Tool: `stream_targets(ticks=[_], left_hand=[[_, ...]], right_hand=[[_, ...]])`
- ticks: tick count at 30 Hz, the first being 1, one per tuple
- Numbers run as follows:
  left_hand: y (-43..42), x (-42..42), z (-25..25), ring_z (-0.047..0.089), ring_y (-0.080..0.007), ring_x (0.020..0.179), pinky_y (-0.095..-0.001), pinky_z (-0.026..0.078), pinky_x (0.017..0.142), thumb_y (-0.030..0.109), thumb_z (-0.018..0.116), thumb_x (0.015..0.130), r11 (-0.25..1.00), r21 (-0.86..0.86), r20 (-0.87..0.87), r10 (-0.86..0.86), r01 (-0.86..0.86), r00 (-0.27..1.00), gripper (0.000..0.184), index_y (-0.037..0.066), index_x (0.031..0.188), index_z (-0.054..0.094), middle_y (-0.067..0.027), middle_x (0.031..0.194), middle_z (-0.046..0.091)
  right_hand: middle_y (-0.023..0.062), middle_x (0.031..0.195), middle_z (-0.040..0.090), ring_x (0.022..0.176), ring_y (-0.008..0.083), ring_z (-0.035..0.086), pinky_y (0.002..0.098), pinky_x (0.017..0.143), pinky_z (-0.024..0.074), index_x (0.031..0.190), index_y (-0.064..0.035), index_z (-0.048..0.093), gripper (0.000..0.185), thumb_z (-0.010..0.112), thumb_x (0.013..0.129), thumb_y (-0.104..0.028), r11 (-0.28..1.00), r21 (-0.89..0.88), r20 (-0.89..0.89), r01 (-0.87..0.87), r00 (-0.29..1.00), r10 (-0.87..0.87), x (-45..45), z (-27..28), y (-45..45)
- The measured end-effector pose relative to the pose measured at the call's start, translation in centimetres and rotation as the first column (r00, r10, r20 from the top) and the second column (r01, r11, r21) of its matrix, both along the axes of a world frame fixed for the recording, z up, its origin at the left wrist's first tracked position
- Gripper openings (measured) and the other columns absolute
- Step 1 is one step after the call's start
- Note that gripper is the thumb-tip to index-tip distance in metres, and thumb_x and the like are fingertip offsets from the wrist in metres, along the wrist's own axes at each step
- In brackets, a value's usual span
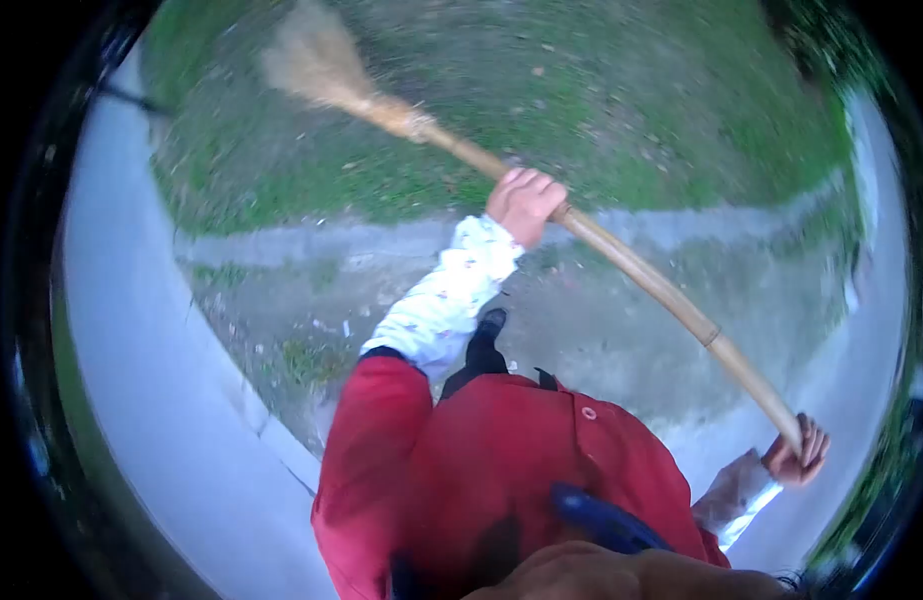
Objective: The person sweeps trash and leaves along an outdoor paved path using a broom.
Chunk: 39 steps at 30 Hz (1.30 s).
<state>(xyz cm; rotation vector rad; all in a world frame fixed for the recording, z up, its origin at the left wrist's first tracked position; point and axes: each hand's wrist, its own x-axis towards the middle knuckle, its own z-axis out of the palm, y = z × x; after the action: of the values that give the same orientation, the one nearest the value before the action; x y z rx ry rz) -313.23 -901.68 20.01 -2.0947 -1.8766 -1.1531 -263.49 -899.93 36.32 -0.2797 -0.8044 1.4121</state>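
Note:
A broom with a long bamboo handle [651,282] slants across the view, from the upper left down to the lower right. Its bristle head [321,62] is blurred and lies over the grass at the upper left. My left hand [526,205] is closed around the handle, partway below the bristles. At the handle's far end, on the lower right, my right hand [796,455] grips it with bent fingers. Whether the bristle tips touch the grass I cannot tell.
Short grass [601,110] with scattered dry leaves spreads ahead. A low concrete edging [381,240] runs across it, with bare dirt [621,330] on my side. Pale paved strips [131,300] curve along the left and right. My dark shoe [493,318] shows below my left forearm.

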Motion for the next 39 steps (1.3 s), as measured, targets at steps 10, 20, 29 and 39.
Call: stream_targets(ticks=[10, 20, 29, 39], left_hand=[[-11.4, 13.4, -17.4, 0.056, -0.0359, 0.066, -0.0449, 0.044, 0.058, 0.013, 0.061, 0.059, 0.678, -0.724, 0.103, -0.072, 0.125, 0.992, 0.012, 0.012, 0.069, 0.055, -0.0133, 0.067, 0.056], [-0.4, 44.4, -17.7, 0.057, -0.0370, 0.072, -0.0460, 0.042, 0.060, 0.015, 0.063, 0.063, 0.604, -0.696, 0.299, -0.247, 0.388, 0.922, 0.010, 0.012, 0.070, 0.056, -0.0134, 0.071, 0.059], [32.3, 53.0, -16.1, 0.054, -0.0273, 0.089, -0.0408, 0.039, 0.089, 0.015, 0.054, 0.072, 0.959, -0.217, -0.224, -0.228, 0.180, 0.947, 0.009, 0.013, 0.078, 0.061, -0.0083, 0.082, 0.059], [27.9, 65.5, -11.0, 0.053, -0.0257, 0.083, -0.0401, 0.037, 0.084, 0.005, 0.063, 0.054, 0.970, -0.172, -0.163, -0.197, 0.169, 0.967, 0.021, 0.011, 0.072, 0.055, -0.0062, 0.075, 0.055]], right_hand=[[-0.0077, 0.052, 0.034, 0.048, 0.0052, 0.036, 0.0283, 0.068, 0.0366, 0.071, -0.0147, 0.035, 0.026, 0.059, 0.078, -0.009, 0.951, -0.187, 0.008, -0.245, 0.968, 0.251, 17.3, -2.4, 4.5], [-0.0036, 0.056, 0.039, 0.053, 0.0073, 0.038, 0.0257, 0.069, 0.0322, 0.068, -0.0136, 0.036, 0.020, 0.051, 0.081, -0.009, 0.994, -0.034, 0.290, 0.101, 0.953, -0.087, 45.7, 6.1, 0.6], [-0.0041, 0.049, 0.034, 0.055, 0.0106, 0.038, 0.0307, 0.082, 0.0320, 0.055, -0.0162, 0.035, 0.032, 0.060, 0.068, -0.002, 0.869, -0.086, -0.236, 0.488, 0.837, -0.494, 48.9, -11.5, -4.8], [-0.0020, 0.052, 0.031, 0.053, 0.0146, 0.035, 0.0352, 0.072, 0.0355, 0.058, -0.0147, 0.030, 0.027, 0.052, 0.072, -0.007, 0.864, -0.233, -0.234, 0.446, 0.837, -0.495, 72.6, -12.0, 4.8]])
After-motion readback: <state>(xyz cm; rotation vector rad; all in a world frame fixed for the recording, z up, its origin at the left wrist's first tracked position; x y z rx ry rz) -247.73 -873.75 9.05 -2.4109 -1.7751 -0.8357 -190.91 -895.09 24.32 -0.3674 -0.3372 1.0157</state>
